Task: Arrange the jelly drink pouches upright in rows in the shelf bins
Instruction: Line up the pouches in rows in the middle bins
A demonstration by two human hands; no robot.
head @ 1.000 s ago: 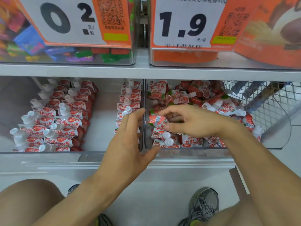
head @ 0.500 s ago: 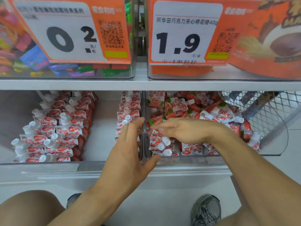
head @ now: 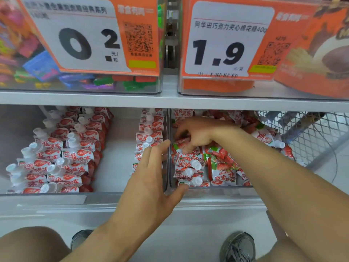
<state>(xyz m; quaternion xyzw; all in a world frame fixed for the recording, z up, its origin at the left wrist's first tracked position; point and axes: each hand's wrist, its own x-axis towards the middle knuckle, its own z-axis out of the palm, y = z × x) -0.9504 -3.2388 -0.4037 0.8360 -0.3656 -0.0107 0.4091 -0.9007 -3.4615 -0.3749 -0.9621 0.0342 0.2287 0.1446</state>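
1. Left bin (head: 56, 193): jelly drink pouches (head: 62, 154) upright in two rows at its left; a third row (head: 149, 137) along its right wall.
2. Left hand (head: 149, 178): fingers spread, open, straddling the divider between the bins, thumb at the right bin's front.
3. Right bin (head: 217, 188): loose pouch pile (head: 222, 163), short front row.
4. Right hand (head: 196, 133): fingers curled, pinching one red pouch (head: 182, 143).

Left hand (head: 151, 178) splayed open; right hand (head: 196, 133) fingers curled, gripping.
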